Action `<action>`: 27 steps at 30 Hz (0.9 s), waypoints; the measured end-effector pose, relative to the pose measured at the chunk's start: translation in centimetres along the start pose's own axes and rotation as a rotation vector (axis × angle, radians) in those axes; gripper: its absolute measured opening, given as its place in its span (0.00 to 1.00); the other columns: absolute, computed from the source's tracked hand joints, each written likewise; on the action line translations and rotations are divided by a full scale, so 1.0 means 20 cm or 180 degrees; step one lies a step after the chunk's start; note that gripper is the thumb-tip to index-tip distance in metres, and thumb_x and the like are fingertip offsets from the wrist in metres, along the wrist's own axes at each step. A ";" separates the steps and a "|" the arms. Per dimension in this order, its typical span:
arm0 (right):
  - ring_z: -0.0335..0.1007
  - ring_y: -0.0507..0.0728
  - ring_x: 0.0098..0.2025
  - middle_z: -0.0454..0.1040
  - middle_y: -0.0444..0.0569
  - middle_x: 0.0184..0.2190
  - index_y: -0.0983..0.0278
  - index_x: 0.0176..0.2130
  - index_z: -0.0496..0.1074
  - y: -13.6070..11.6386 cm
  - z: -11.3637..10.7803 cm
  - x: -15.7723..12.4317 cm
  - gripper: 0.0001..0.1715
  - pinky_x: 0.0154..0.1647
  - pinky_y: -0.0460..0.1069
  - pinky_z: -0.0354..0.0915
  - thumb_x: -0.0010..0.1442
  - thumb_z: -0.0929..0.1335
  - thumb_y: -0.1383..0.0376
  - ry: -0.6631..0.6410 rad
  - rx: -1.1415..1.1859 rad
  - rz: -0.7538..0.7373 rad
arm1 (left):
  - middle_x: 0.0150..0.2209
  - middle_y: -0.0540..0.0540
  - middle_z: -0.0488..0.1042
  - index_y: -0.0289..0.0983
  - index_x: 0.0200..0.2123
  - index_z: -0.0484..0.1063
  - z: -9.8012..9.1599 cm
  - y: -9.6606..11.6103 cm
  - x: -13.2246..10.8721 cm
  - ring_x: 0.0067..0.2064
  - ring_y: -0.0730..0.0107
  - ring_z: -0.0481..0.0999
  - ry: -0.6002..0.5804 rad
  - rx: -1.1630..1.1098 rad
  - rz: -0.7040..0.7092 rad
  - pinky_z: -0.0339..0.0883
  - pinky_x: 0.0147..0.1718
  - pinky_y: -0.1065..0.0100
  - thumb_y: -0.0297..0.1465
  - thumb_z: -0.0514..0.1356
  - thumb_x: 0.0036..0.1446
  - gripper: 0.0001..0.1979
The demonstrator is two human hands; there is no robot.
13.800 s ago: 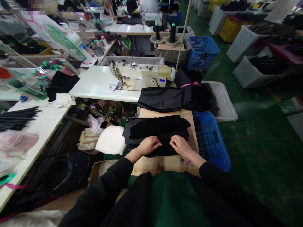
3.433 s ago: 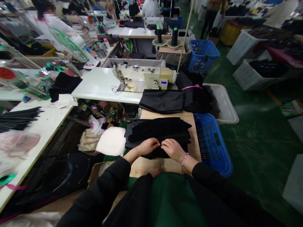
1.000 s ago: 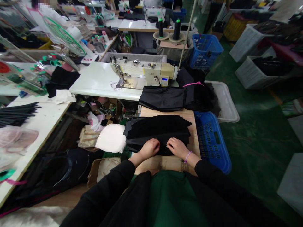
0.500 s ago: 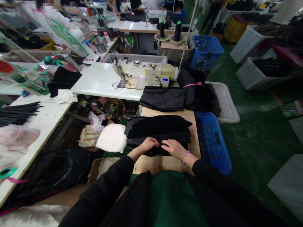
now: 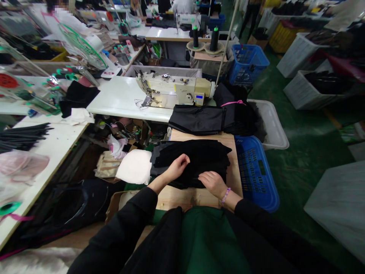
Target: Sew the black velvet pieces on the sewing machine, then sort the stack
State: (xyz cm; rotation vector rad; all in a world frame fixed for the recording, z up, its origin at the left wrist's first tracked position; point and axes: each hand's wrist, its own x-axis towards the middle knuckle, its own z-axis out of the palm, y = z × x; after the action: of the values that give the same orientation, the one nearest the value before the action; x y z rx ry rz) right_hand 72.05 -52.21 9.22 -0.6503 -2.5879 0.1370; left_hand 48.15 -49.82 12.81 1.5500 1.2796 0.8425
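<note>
A stack of black fabric pieces (image 5: 205, 152) lies on a light wooden board (image 5: 176, 198) right before me. Over the left half of the stack, my left hand (image 5: 177, 167) is closed in a pinch, thumb and fingertips together; whatever is between them is too small to make out. My right hand (image 5: 213, 183) rests at the stack's near edge, fingers bent over the black fabric and close together; the thumb side is partly hidden. Folded black fabric (image 5: 196, 118) lies beyond the stack, beside a bundle with a pink tie (image 5: 234, 102).
A sewing machine (image 5: 176, 88) stands on the white table (image 5: 114, 95) ahead. A white cushion (image 5: 134, 166) is left of the stack. Right of the board are a blue basket (image 5: 272, 194) and a white bin (image 5: 281, 131). A grey bin (image 5: 339, 205) stands far right.
My left hand has moved forward over the stack and its fingers have drawn together. My right hand has shifted slightly nearer to me. Black fabric now covers the grey strip across the stack's near part.
</note>
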 end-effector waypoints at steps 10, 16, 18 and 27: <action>0.64 0.57 0.36 0.75 0.52 0.35 0.65 0.39 0.74 0.00 -0.02 0.02 0.16 0.37 0.53 0.58 0.70 0.59 0.71 -0.0039 -0.0219 0.0150 | 0.38 0.45 0.70 0.37 0.36 0.78 0.02 0.04 -0.09 0.40 0.64 0.72 -0.0982 0.1749 0.0520 0.68 0.41 0.66 0.30 0.64 0.54 0.06; 0.63 0.57 0.36 0.75 0.51 0.35 0.65 0.38 0.74 -0.01 -0.03 0.03 0.18 0.38 0.53 0.57 0.70 0.58 0.72 -0.0063 -0.0190 0.0085 | 0.34 0.47 0.70 0.37 0.33 0.78 0.03 -0.02 -0.07 0.37 0.69 0.73 -0.0864 0.1425 0.0301 0.68 0.39 0.70 0.28 0.62 0.58 0.04; 0.63 0.56 0.34 0.74 0.50 0.32 0.65 0.36 0.74 -0.01 -0.03 0.03 0.17 0.38 0.52 0.57 0.70 0.59 0.70 -0.0072 -0.0157 0.0084 | 0.33 0.48 0.71 0.37 0.31 0.78 0.03 -0.03 -0.06 0.36 0.71 0.73 -0.0818 0.1119 0.0182 0.68 0.38 0.71 0.26 0.63 0.56 0.04; 0.65 0.57 0.38 0.74 0.52 0.37 0.65 0.40 0.74 -0.01 -0.04 0.10 0.12 0.42 0.53 0.57 0.69 0.61 0.70 0.0116 -0.0234 0.0487 | 0.31 0.49 0.75 0.36 0.28 0.78 0.01 -0.02 -0.03 0.35 0.71 0.74 -0.0759 0.0727 0.0050 0.68 0.40 0.70 0.26 0.66 0.53 0.02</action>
State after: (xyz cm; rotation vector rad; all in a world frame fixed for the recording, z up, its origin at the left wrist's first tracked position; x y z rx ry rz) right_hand 70.80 -51.51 10.84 -0.8699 -2.5170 0.0786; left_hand 48.06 -50.47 12.34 1.7833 1.2209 0.5148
